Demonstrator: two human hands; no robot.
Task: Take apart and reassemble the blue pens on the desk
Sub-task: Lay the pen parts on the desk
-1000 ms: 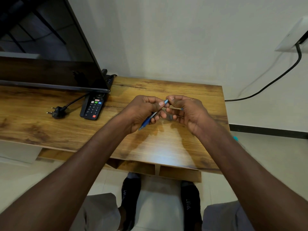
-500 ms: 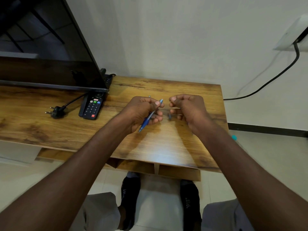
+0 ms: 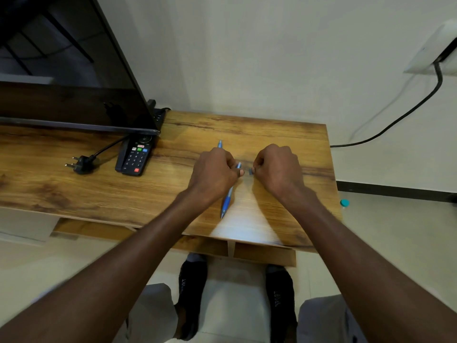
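From my head camera, I take the remote control (image 3: 134,157) lying at the screen's (image 3: 74,70) lower right corner as my landmark on the wooden desk (image 3: 284,134). My left hand (image 3: 214,173) is to the right of the remote, fingers curled round a blue pen (image 3: 228,198) whose lower half runs out below my fist toward the desk's front edge, tip pointing at me, while its open upper end shows just past my thumb. A second blue pen tip (image 3: 220,144) pokes out beyond my left knuckles, on the far side of the hand; whether it lies on the desk or sits in my grip I cannot tell. My right hand (image 3: 278,169) is farther right of the remote again, just beside the left hand but apart from it, fingers curled in, with thumb and forefinger pinching a small dark pen part (image 3: 250,171) that faces the pen's open end across a narrow gap. Left of the remote a black plug (image 3: 82,164) lies on the desk with its cord running back under the screen. Far to the right of the remote, off the desk, a small teal cap (image 3: 344,202) sits on the floor, and a black cable (image 3: 395,122) hangs along the wall. Below the desk's front edge I see my two dark shoes (image 3: 191,288).
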